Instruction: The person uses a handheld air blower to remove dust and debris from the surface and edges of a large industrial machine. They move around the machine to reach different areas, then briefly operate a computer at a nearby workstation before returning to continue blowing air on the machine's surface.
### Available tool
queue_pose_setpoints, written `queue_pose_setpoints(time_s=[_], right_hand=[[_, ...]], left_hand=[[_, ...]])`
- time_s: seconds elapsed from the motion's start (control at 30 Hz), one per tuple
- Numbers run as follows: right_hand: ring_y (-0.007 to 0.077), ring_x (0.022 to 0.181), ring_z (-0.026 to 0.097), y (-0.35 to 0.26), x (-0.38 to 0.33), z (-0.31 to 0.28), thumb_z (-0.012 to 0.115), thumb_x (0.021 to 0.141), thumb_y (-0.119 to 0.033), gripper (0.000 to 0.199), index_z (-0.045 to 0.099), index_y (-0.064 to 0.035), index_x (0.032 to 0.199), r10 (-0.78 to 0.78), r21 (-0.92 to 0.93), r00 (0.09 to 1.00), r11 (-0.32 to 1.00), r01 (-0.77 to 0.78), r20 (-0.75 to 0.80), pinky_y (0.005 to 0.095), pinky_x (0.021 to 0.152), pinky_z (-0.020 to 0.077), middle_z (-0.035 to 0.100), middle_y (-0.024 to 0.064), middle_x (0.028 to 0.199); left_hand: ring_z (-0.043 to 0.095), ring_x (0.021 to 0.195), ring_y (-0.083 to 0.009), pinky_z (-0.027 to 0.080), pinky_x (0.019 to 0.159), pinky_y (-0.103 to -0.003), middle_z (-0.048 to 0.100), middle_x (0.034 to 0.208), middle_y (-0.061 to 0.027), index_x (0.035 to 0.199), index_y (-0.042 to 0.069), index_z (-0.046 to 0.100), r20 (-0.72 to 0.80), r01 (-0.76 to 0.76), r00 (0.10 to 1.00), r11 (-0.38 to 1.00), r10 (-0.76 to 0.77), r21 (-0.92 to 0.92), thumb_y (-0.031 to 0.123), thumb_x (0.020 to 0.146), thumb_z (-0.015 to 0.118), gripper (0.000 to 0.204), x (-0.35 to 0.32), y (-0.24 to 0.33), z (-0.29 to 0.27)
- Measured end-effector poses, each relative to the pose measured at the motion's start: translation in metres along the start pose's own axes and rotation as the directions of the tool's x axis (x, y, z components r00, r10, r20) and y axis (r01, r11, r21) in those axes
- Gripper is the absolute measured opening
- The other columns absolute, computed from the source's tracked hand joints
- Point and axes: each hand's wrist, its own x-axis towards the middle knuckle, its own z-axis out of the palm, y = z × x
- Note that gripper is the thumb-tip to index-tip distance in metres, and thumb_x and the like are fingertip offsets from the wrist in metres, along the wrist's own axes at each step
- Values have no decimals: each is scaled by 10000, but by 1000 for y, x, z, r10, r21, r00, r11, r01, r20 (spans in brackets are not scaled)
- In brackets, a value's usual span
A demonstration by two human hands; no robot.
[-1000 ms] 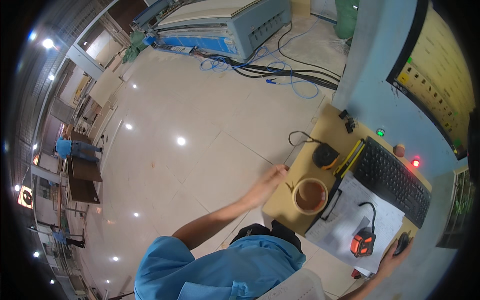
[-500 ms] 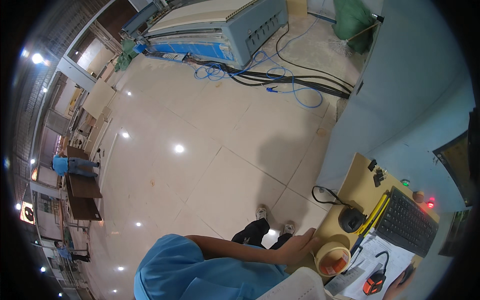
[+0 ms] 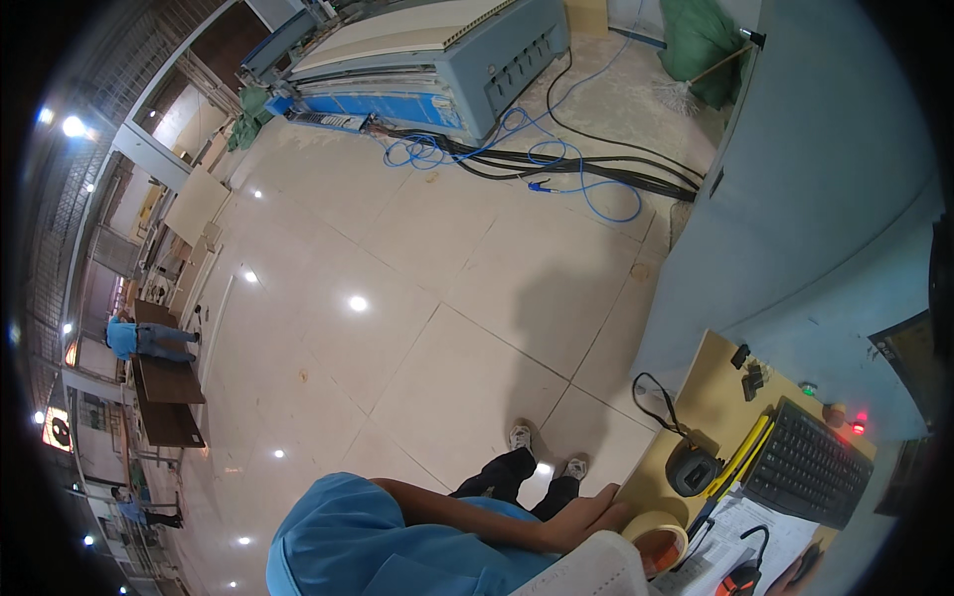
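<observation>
Mouse (image 3: 811,562) and right hand (image 3: 787,576) met at the lower right of the desk (image 3: 711,397), past the near end of the keyboard (image 3: 810,464). That spot, I judged, put the mouse within easy reach and left the keys uncovered. The left hand (image 3: 586,519) lay at the desk's front edge, just beside a roll of tape (image 3: 654,523), perhaps for support. Its fingers were close together and slightly bent; I saw nothing in them, though the palm was hidden. How wide the right fingers stood, or whether they gripped the mouse's sides, I could not tell in that dim corner. Papers (image 3: 760,526) lay between the two hands, probably so they could be read from the person's place.

The mouse's long axis seemed to slant up and rightward, roughly in line with the hand; with so much covered, I could not say surely which end was its nose. The keyboard's length ran from upper left to lower right, a slim yellow tool (image 3: 740,457) along its left side.
</observation>
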Motion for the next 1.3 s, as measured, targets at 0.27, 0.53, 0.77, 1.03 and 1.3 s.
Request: queue_pose_setpoints(time_s=[0.27,0.53,0.77,1.03,1.3], right_hand=[[326,1176,620,0,-4,7,623,996,-288,487,529,66,1317,19,-41,999,999,-21,-50,423,1018,495,627,237,1272],[326,1153,631,-8,1,-1,614,1002,-258,454,542,82,1295,-86,-96,996,992,87,17,404,1012,501,631,246,1259],[329,1154,633,-17,3,-7,609,1004,-257,460,551,110,1275,-104,-118,995,988,104,7,405,1014,502,636,256,1243],[355,1184,613,-17,1,-7,602,1006,-285,497,533,110,1299,-93,-130,995,987,95,23,400,1044,477,616,260,1283],[349,1198,602,-21,2,-4,598,1009,-279,490,522,100,1310,-48,-50,998,997,50,39,407,1046,469,612,258,1287]], left_hand=[[628,763,-455,470,634,-460,594,791,-272,1157,0,396,-7,-21,1000,1000,21,2,304,1069,392,316,0,1,0],[649,818,-443,497,685,-452,621,860,-277,1193,-11,396,8,14,1000,999,-14,36,315,1072,385,348,-1,-1,0],[658,852,-432,505,717,-438,629,896,-291,1258,-48,367,22,-19,1000,1000,18,13,318,1074,383,410,1,-4,-1],[658,852,-428,502,723,-431,634,911,-282,1310,-59,329,30,6,1000,1000,-7,11,327,1078,372,453,2,-9,1],[655,859,-418,493,743,-426,619,888,-271,1244,-27,357,35,3,999,1000,-4,21,333,1081,360,395,1,-1,-2]])
